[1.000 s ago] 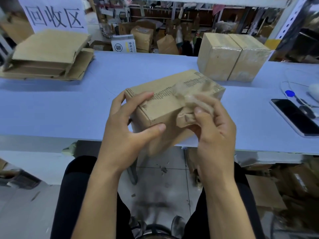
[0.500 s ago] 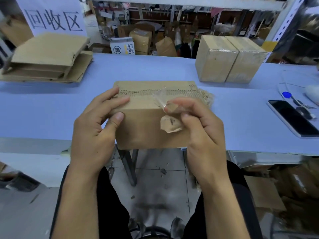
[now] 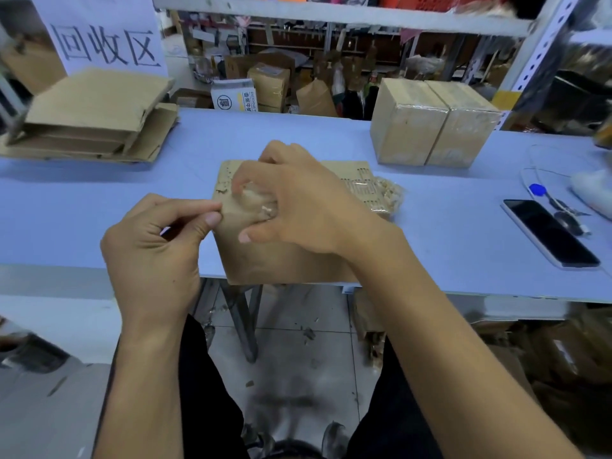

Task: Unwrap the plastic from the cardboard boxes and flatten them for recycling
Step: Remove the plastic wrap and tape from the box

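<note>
At the near edge of the table, a brown box sits partly on the top and partly past the edge. It looks light, since it is only thin cardboard. The cardboard looks stiff on the flat sides but will likely bend at the folds. Clear plastic is stuck on its top. The plastic looks thin, soft and a bit sticky, so it may tear into small bits. A crinkled bunch of plastic hangs off the far right corner of the box. A good place to take hold looks like the loose edge of the plastic, with the other hand keeping the box still.

The left hand is curled. Its thumb and first finger pinch something at the left edge of the box, most likely a loose edge of plastic. The right hand lies over the top of the box with bent fingers. Its fingertips press and pick at the plastic there.

Two more wrapped boxes wait farther back on the right. Flat cardboard is piled on the far left.
</note>
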